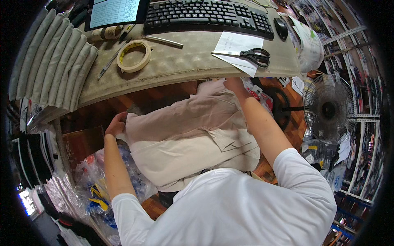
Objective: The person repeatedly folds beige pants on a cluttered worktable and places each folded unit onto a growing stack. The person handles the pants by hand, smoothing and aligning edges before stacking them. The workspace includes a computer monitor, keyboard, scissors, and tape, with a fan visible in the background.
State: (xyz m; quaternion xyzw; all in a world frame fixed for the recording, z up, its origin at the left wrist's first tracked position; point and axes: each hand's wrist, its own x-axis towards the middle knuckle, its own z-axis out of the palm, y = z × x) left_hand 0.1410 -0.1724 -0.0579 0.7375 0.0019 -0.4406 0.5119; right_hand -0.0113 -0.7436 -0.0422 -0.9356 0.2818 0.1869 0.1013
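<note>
A beige cloth garment point(180, 131) lies spread over my lap, below the desk's front edge. It is partly folded and creased, with a sewn flap or pocket on its right part; which kind of garment it is, I cannot tell. My left hand point(117, 124) grips its left edge, fingers curled over the cloth. At its far right corner, close under the desk edge, my right hand point(234, 84) is closed on the fabric, the fingertips partly hidden. A stack of folded beige garments point(53, 61) sits on the desk at the left.
On the desk point(184, 61) are a tape roll point(134, 56), scissors point(256, 56) on white paper point(236, 45), a pen point(164, 41), a cutter knife point(111, 61), a keyboard point(205, 16) and a mouse point(281, 28). A fan point(328, 108) stands right; plastic bags point(96, 176) lie left.
</note>
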